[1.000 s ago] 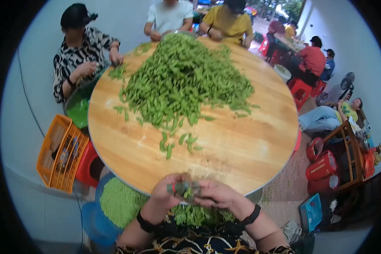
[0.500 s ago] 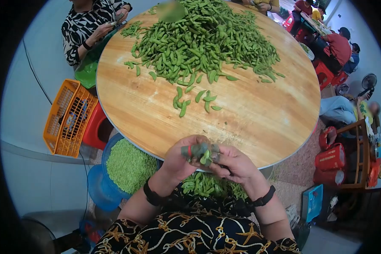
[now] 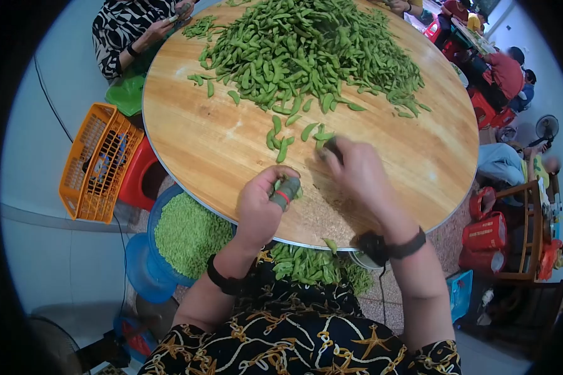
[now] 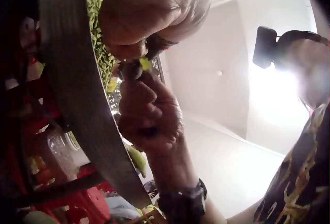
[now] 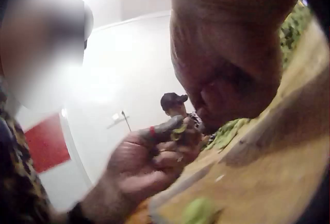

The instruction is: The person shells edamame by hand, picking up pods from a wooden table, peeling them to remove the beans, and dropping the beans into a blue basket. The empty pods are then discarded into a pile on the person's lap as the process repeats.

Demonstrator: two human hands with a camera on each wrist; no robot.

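In the head view, my left hand [image 3: 261,205] pinches a green pod [image 3: 298,191] above the table's near edge; its thumb wears a grey-green wrap with a red band. The same pod [image 5: 179,131] shows at its fingertips in the right wrist view. My right hand [image 3: 364,175] is over the table to the right, fingers bent down at a few loose pods [image 3: 308,130]; whether it grips one is hidden. A large pile of pods [image 3: 306,56] covers the far part of the round wooden table [image 3: 187,137].
Left of the table stand a blue basin of shelled beans [image 3: 187,231], an orange crate [image 3: 97,165] and a red stool [image 3: 137,175]. More pods [image 3: 306,265] lie below the near edge, with one pod [image 3: 329,245] at that edge. A person in patterned black and white [image 3: 128,28] sits upper left.
My right hand has left my left hand and moved forward and right to the loose pods. My left hand has shifted slightly up and left. The head view tilted down earlier, bringing the table's near side up.
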